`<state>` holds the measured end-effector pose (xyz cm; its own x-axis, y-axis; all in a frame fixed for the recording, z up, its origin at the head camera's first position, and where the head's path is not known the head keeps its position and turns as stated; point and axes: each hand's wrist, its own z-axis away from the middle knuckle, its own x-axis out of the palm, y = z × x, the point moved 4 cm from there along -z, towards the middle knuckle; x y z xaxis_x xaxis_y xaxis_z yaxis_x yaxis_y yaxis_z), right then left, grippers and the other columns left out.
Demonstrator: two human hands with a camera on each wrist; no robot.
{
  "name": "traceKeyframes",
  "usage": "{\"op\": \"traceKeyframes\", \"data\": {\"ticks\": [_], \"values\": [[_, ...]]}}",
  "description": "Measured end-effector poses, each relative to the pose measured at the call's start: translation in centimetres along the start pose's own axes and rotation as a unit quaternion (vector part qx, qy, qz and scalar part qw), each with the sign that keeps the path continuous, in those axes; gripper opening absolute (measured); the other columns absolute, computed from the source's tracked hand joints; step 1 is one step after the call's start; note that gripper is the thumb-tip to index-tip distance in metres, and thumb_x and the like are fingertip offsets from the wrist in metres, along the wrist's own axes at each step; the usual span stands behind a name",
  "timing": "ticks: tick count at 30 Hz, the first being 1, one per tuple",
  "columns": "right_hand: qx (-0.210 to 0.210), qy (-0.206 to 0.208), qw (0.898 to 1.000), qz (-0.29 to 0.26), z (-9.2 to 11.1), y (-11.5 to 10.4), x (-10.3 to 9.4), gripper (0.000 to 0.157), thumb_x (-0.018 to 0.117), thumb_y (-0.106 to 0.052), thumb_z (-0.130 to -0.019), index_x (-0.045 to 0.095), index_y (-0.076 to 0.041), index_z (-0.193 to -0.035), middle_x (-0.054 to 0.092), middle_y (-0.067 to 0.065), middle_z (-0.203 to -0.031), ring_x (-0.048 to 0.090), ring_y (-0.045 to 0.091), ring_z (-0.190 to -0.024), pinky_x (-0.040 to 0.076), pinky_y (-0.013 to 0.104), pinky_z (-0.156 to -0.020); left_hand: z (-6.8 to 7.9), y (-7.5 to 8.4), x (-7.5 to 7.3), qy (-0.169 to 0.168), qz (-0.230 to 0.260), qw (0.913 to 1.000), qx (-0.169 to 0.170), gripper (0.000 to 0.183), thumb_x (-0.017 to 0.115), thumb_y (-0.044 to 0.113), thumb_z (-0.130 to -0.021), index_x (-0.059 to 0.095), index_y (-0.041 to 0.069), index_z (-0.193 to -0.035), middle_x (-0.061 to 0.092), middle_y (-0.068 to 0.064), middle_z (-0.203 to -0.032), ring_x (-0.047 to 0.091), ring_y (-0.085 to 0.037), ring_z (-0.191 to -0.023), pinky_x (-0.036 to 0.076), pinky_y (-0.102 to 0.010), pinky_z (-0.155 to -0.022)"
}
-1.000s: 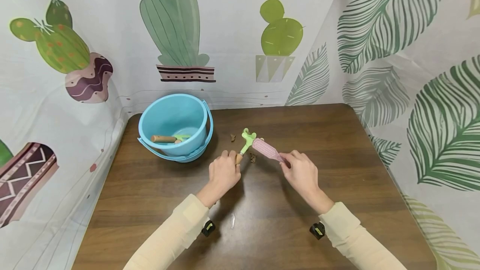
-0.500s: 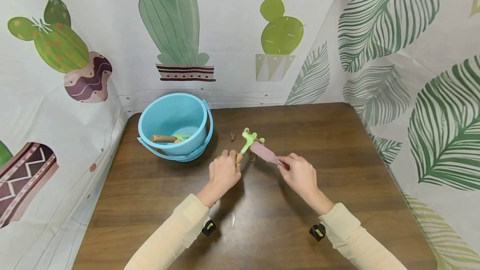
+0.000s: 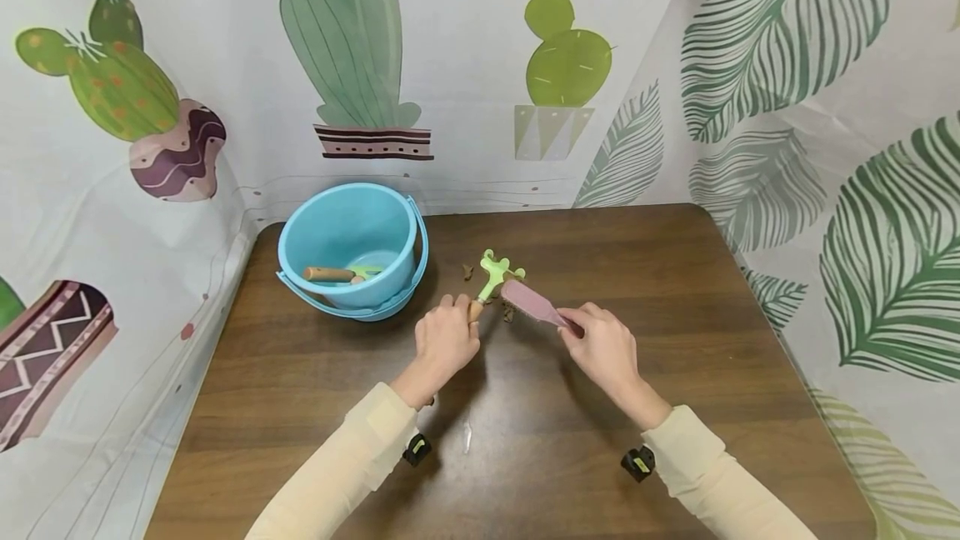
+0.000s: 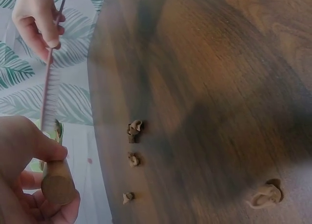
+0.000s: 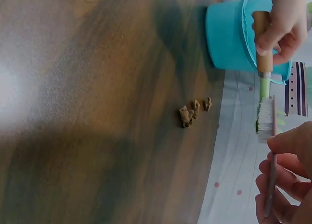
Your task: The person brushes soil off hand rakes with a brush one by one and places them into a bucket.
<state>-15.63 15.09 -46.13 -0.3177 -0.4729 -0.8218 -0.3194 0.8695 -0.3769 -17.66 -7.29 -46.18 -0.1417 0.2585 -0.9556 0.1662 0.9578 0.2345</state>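
Bucket (image 3: 347, 232) stands back left on table (image 3: 555, 440), tool (image 3: 328, 274) inside, scraps (image 5: 185, 115) right of bucket, brush (image 3: 529, 302) right of rake (image 3: 493, 275)

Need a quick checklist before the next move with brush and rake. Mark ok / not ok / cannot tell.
1. Left hand holds the green rake by its wooden handle: ok.
2. Right hand grips the pink brush by its handle: ok.
3. Bristles turned toward the rake: ok, per the right wrist view.
4. Blue bucket upright: ok.
5. Table free of brown bits: not ok, several lie on it.
6. Rake head free of residue: cannot tell, partly hidden by the brush.
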Motion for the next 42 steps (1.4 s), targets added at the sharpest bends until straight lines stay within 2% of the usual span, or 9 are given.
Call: {"op": "traceKeyframes", "data": {"ticks": [9,19,24,29,33,42], "values": [[-0.020,0.042,0.999,0.009,-0.77,0.15,-0.51,0.022,0.072,-0.015,-0.074,0.073,-0.017,-0.096,0.064,-0.001,-0.077,0.055,0.018,-0.063,0.043,0.034,-0.048,0.10,-0.47,0.27,-0.018,0.000,0.9998,-0.002,0.023,0.067,0.025,-0.076,0.059,0.009,-0.089,0.050,-0.003,-0.071,0.057,-0.026,-0.059,0.042,-0.037,-0.045],[-0.078,0.072,0.994,0.035,-0.87,0.15,-0.54,0.023,0.074,-0.012,-0.072,0.073,-0.013,-0.095,0.062,0.002,-0.076,0.054,0.022,-0.063,0.043,0.033,-0.049,0.26,-0.11,0.14,-0.036,0.019,0.9992,-0.006,0.020,0.065,0.025,-0.077,0.058,0.010,-0.089,0.050,-0.003,-0.071,0.058,-0.028,-0.062,0.042,-0.038,-0.047],[-0.065,0.060,0.996,0.027,-0.69,0.20,-0.30,0.023,0.074,-0.013,-0.072,0.073,-0.013,-0.096,0.062,0.001,-0.077,0.054,0.021,-0.063,0.044,0.033,-0.049,0.19,0.15,0.02,-0.027,0.018,0.9995,-0.004,0.021,0.065,0.026,-0.077,0.059,0.011,-0.090,0.049,-0.002,-0.071,0.058,-0.027,-0.061,0.043,-0.038,-0.047],[-0.029,0.022,0.999,0.017,-0.54,0.25,-0.05,0.023,0.073,-0.015,-0.073,0.073,-0.015,-0.096,0.064,-0.001,-0.078,0.056,0.019,-0.063,0.044,0.034,-0.048,0.20,0.26,0.08,-0.014,0.017,0.9998,0.001,0.021,0.066,0.025,-0.076,0.059,0.011,-0.089,0.048,-0.003,-0.070,0.057,-0.026,-0.060,0.042,-0.038,-0.047],[-0.016,-0.004,1.000,0.019,-0.31,0.21,0.13,0.022,0.073,-0.017,-0.073,0.074,-0.017,-0.095,0.065,-0.001,-0.078,0.057,0.018,-0.062,0.044,0.035,-0.048,0.29,0.22,0.10,-0.008,0.013,0.9999,0.004,0.021,0.066,0.025,-0.076,0.059,0.010,-0.090,0.049,-0.003,-0.070,0.057,-0.026,-0.060,0.042,-0.038,-0.046],[-0.021,-0.007,1.000,0.000,-0.02,0.03,0.13,0.023,0.075,-0.017,-0.071,0.074,-0.015,-0.093,0.065,-0.003,-0.076,0.051,0.012,-0.056,0.039,0.030,-0.044,0.31,0.01,0.14,-0.013,0.011,0.9999,0.001,0.023,0.066,0.026,-0.077,0.059,0.010,-0.091,0.049,-0.003,-0.071,0.056,-0.025,-0.060,0.042,-0.037,-0.046]]}}
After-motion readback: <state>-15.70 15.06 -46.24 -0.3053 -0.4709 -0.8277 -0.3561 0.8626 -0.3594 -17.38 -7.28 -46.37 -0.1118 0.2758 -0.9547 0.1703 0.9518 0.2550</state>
